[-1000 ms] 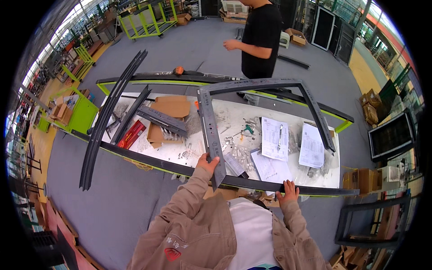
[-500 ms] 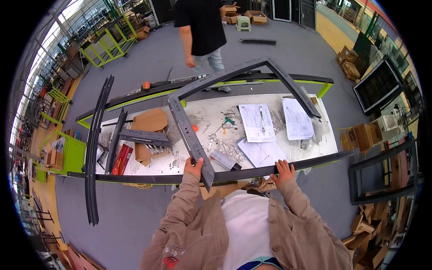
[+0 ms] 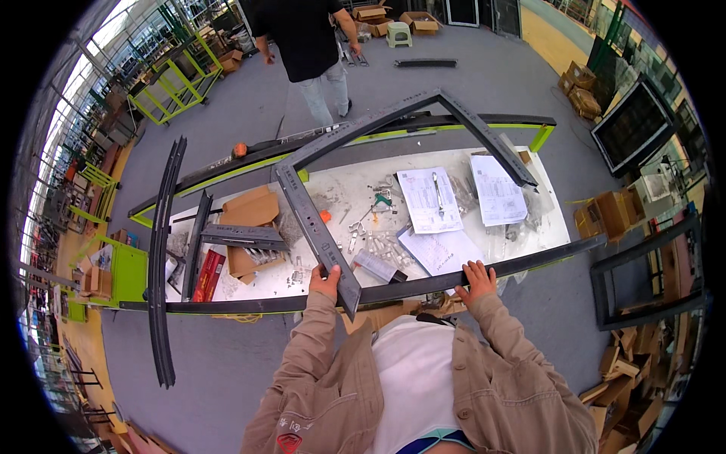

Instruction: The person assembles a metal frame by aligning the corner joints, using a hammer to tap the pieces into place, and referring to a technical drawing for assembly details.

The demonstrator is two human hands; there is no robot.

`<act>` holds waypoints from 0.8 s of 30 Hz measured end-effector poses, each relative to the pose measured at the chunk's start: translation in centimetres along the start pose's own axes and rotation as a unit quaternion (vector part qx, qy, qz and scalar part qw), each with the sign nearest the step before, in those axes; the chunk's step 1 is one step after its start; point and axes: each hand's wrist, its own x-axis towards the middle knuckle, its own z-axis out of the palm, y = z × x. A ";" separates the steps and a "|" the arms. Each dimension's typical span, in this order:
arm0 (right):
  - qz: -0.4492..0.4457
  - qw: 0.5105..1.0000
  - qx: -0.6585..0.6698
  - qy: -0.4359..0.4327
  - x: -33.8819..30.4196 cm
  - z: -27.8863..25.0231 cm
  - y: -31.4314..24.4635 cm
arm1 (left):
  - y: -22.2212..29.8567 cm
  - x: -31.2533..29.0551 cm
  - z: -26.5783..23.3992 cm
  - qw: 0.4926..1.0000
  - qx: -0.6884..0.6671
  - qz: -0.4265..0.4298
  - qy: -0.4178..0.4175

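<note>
A three-sided dark grey metal window frame (image 3: 305,209) lies across the bench, its near-left bar ending in a slanted cut. My left hand (image 3: 324,285) grips that bar close to this end, thumb on the bar's face. Farther right, my right hand (image 3: 477,283) rests with spread fingers on the black front rail (image 3: 529,262) of the bench, holding nothing. Between my hands sits a dark-capped clear cylinder (image 3: 378,266). Beyond it are printed sheets (image 3: 428,200), small metal fittings (image 3: 355,236) and a green-handled tool (image 3: 382,200).
Long dark profiles (image 3: 159,265) jut over the bench's left end, beside a red box (image 3: 209,274) and an open cardboard box (image 3: 252,204). A person in black (image 3: 302,41) is beyond the far rail. Another frame (image 3: 650,272) stands at right, above cardboard scraps (image 3: 631,371).
The person in black has moved left and farther off, now turned away. My view has shifted slightly; both my hands keep their places on the frame and the rail.
</note>
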 end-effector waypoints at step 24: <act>-0.010 1.000 0.014 -0.003 0.1 0.0 0.0 | -0.1 0.0 -0.3 1.000 0.006 0.000 -0.008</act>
